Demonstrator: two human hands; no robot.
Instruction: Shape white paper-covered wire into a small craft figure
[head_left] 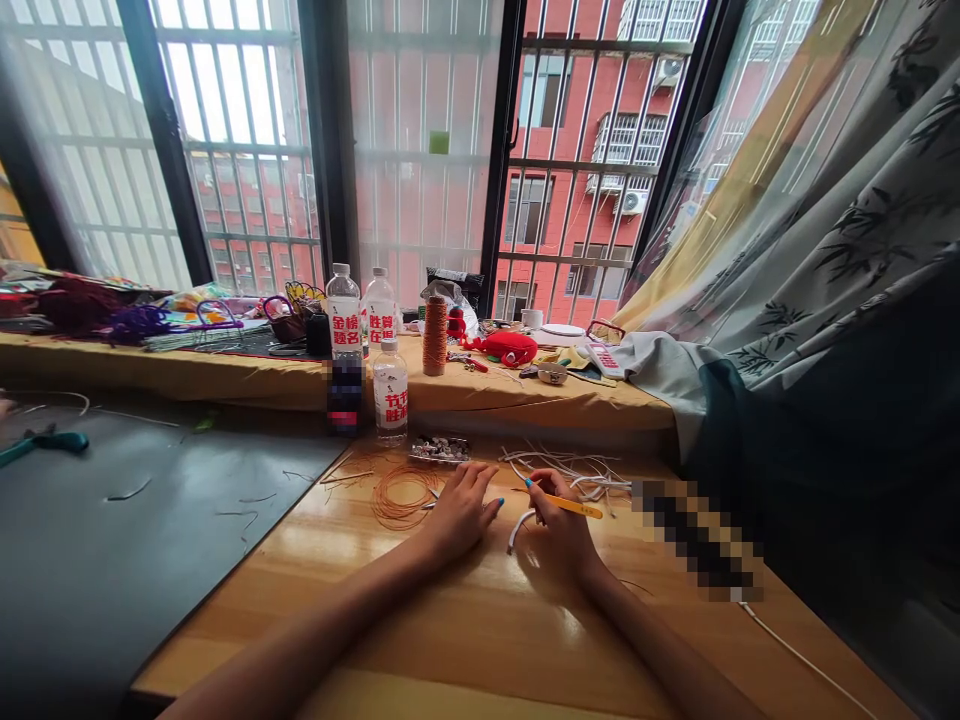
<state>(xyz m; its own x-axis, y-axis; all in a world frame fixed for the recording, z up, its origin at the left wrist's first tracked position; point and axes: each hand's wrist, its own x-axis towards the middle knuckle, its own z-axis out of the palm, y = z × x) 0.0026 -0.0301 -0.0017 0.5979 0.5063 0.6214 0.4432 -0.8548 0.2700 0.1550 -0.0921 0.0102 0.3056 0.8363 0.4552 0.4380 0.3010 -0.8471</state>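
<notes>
Head view. Right hand (561,520) over the wooden table (465,640), fingers closed on a yellow tool (576,507) that slants out past the knuckles. Blue polish on a nail at the grip. A curved white strip (519,530) comes out at that hand's left side, its free end bent down toward the tabletop; whether the fingers pinch it too, cannot tell.

Left hand (461,512) just beside, palm down, fingers loosely spread, unclosed; no item seen in its grasp, underside hidden. A metal tip (430,505) shows at its outer edge, the rest covered. Orange wire coil (394,500) lies flat right beside that hand.

Beyond the hands: loose white strips (592,470) in a tangle, and a clear tray (441,450) of small pieces, too small to make out. Front bottle (391,395) stands upright near the tray.

Cloth-covered sill (555,405) behind: upright spool (434,338) of brownish thread, red plush (510,348) to its right, two more bottles on its left. Far left, a dark mat (150,550) bearing teal-handled pliers (56,440) and wire scraps. Right of the table, curtain (840,230) hanging by the barred window.
</notes>
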